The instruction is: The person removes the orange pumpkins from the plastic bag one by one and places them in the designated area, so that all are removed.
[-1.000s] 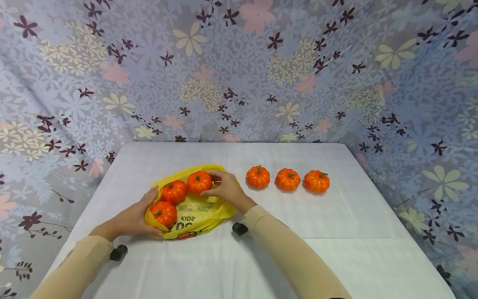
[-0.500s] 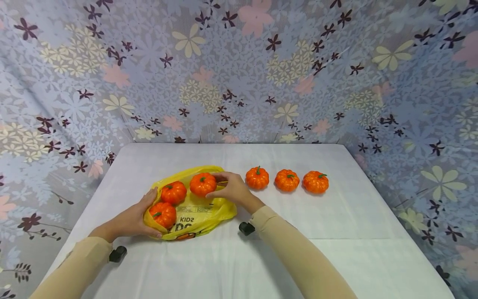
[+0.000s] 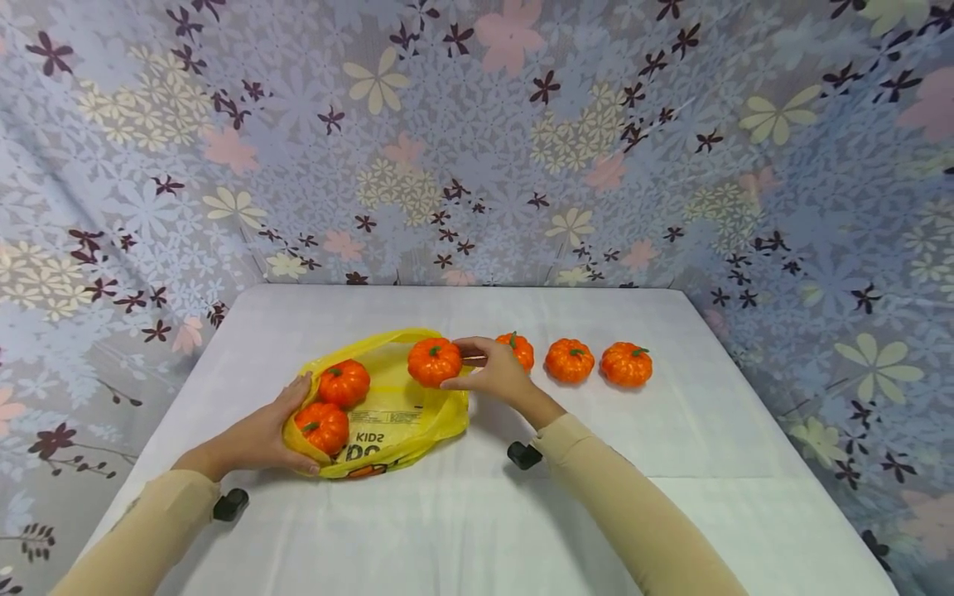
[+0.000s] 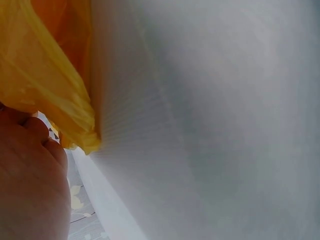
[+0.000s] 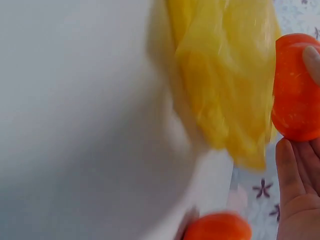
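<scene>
A yellow plastic bag (image 3: 391, 414) lies spread at the left of the table, its mouth facing up. Inside its left part sit two small orange pumpkins (image 3: 344, 383), (image 3: 322, 428). My left hand (image 3: 257, 439) curves round the bag's left edge and grips it; in the left wrist view the hand (image 4: 32, 175) is beside the yellow plastic (image 4: 50, 80). Over the bag's right edge, my right hand (image 3: 503, 377) holds another pumpkin (image 3: 435, 362) between thumb and fingers. The right wrist view shows that pumpkin (image 5: 298, 95) in the hand (image 5: 300, 200), beside the bag (image 5: 225, 75).
To the right, three more orange pumpkins (image 3: 520, 351), (image 3: 570, 361), (image 3: 627, 365) stand in a row on the white-covered table (image 3: 715, 430); my right hand partly hides the nearest. A flowered cloth (image 3: 477, 149) hangs behind and at both sides.
My right hand has moved right with its pumpkin, from over the bag's middle to its right edge. The left hand and the two pumpkins beside it have barely moved.
</scene>
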Tool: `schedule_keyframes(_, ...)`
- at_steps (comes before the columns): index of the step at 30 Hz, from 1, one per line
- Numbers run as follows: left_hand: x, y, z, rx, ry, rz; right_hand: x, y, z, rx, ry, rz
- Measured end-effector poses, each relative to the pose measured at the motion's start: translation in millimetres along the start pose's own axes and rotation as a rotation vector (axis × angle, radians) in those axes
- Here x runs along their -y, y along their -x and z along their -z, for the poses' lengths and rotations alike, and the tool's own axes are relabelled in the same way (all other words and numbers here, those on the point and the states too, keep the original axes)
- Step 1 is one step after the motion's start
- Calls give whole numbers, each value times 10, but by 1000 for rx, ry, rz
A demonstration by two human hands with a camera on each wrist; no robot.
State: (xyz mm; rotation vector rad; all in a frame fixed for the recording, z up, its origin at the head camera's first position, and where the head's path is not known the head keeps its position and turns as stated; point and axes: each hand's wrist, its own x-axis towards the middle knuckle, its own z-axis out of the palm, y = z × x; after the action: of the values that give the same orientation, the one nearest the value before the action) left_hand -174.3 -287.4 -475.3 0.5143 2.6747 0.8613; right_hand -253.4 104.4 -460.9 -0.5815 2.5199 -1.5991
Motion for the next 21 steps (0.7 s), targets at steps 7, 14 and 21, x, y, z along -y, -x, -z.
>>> schedule_keyframes(7,28,5,-8,-1,7,-10,-163,267,367,-106,36,-38)
schedule_keyframes(14,32,10,-14,-5,4,2,-380,628,682,-139,-9,-96)
schedule_keyframes(21,4,18,-16,-3,11,18,-461,1020,941,-215,-23,-119)
